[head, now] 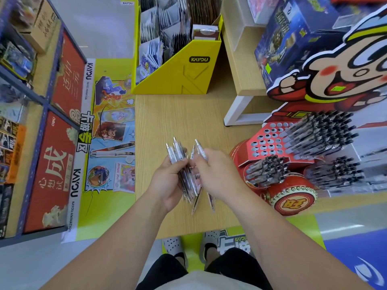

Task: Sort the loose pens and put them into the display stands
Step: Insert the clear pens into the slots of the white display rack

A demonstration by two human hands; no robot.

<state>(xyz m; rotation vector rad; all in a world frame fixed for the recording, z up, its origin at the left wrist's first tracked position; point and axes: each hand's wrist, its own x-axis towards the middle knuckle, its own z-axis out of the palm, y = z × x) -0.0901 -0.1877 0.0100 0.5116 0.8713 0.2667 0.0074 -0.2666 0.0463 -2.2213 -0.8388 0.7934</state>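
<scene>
My left hand (167, 181) grips a bundle of clear-barrelled pens (180, 158) with silver clickers, held over the wooden table. My right hand (217, 174) pinches one pen (200, 150) just right of the bundle, its clicker pointing up and away. More pen tips (196, 203) stick out below both hands. To the right stands a red display stand (265, 141) with rows of round holes, partly filled with dark-capped pens (320, 130). Lower tiers hold more pens (267, 170) and a further cluster (337, 172).
A yellow KAYOU card box (178, 74) stands at the back of the wooden table (178, 120). A raised wooden shelf (245, 76) with boxed toys and a cartoon cutout (339, 65) sits at the back right. Red shelving fills the left side.
</scene>
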